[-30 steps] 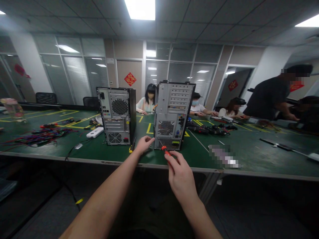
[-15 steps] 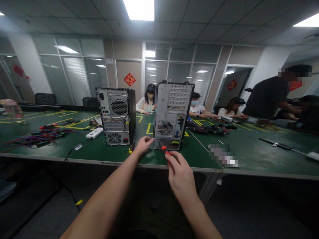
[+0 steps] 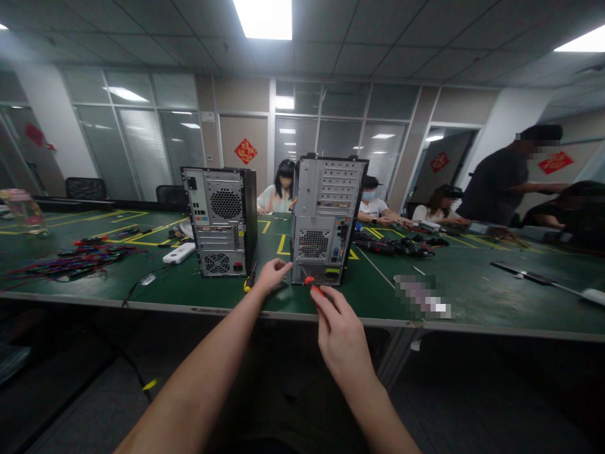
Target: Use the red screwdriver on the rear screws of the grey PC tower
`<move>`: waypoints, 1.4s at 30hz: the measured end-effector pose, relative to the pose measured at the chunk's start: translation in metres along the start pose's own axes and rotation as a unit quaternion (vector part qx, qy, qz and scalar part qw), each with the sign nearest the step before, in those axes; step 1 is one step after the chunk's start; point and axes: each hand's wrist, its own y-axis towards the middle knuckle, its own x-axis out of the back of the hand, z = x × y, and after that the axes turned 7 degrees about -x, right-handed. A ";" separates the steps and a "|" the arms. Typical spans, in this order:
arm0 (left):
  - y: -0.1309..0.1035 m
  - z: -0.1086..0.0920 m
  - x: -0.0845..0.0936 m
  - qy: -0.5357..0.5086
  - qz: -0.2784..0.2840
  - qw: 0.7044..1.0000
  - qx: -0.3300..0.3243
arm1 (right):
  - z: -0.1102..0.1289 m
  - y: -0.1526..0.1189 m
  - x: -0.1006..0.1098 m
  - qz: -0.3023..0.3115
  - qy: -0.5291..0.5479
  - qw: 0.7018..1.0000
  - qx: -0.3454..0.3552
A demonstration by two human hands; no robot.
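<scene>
A computer tower [image 3: 307, 189] stands upright with its rear panel facing me. My right hand [image 3: 341, 321] is closed round the red-and-black handle of a screwdriver [image 3: 309, 281]. Its thin shaft slants up and left to the lower left part of that panel; whether the tip sits in a screw is too small to tell. Beside the tower's lower left edge is my left hand [image 3: 274, 275], fingers stretched toward the metal, with nothing visible in them. A yellow-and-black screwdriver [image 3: 249, 282] lies just left of this hand.
Another computer tower [image 3: 220, 227] stands to the left. Further left are a white power strip [image 3: 179, 253] and a tangle of coloured wires [image 3: 80, 260]. Black cables [image 3: 401, 244] lie to the right on the green table [image 3: 350, 302]. Several people sit or stand beyond it.
My right hand and the screwdriver have shifted very slightly left. My left hand and both towers look unmoved. The standing person at right has leaned back to the left.
</scene>
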 end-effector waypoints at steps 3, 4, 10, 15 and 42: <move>0.000 0.000 -0.001 -0.002 0.000 1.000 -0.003 | -0.001 -0.001 -0.002 -0.015 0.003 0.999 -0.043; 0.000 -0.001 -0.001 -0.004 -0.001 1.000 -0.002 | -0.002 -0.001 -0.002 -0.018 0.003 0.998 -0.056; -0.001 -0.005 -0.001 -0.007 -0.004 1.000 -0.004 | -0.001 -0.001 -0.001 -0.002 -0.008 1.000 -0.008; -0.001 -0.005 0.000 -0.005 -0.004 1.000 -0.005 | 0.000 -0.002 -0.002 -0.014 -0.025 0.999 -0.019; 0.000 -0.001 0.000 -0.004 0.001 1.000 -0.004 | 0.001 0.001 0.001 -0.023 -0.035 0.999 -0.005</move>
